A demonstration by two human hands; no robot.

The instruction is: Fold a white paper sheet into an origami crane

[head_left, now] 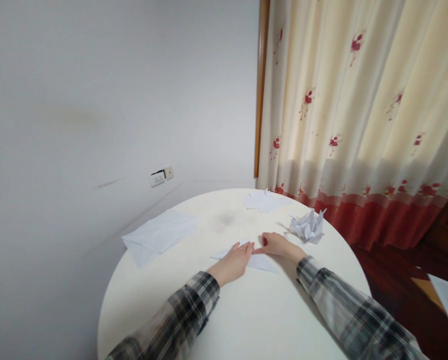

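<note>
1. Your left hand (236, 261) lies flat, unclenched, on the paper (262, 263) atop the tabletop (261, 320); press evenly against slipping.
2. Your right hand (277, 245) curls at the paper; whether it pinches is unclear. Align edges before creasing.

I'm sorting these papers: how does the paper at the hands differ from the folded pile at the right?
The worked paper lies low and mostly flat; the folded pile stands up in sharp points. The left hand partly covers the worked paper, while no hand covers the folded pile. Both are white and rest on the table.
</note>
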